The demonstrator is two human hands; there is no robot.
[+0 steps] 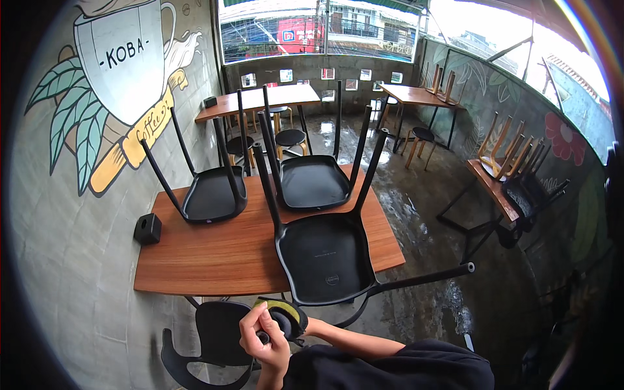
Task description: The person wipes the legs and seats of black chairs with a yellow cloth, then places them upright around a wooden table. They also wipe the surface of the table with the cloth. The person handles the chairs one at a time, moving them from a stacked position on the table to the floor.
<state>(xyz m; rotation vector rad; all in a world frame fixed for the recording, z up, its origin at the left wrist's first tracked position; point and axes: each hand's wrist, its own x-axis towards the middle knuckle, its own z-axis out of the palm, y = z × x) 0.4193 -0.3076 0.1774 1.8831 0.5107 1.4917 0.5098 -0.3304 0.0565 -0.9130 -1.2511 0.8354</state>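
Observation:
An upturned black plastic chair (325, 258) rests by its seat on the near edge of a brown wood-topped table (209, 258). Low in the view, my left hand (265, 336) is closed around a dark, round tube end that looks like one of this chair's legs. Close behind it is a black and olive-yellow item (287, 312), perhaps a glove or a strap. My right forearm (353, 337) reaches in from the right and runs into that item. My right hand is hidden there, and what it grips does not show. Another black chair (224, 334) stands upright at the table's near side.
Two more upturned chairs, one left (214, 192) and one farther back (314, 181), sit on the table with a black box (147, 229). Stools (291, 138) stand beyond. At right, a small table (495, 192) bears stacked seats. The concrete floor (404, 214) looks wet. A painted wall (58, 234) borders the left.

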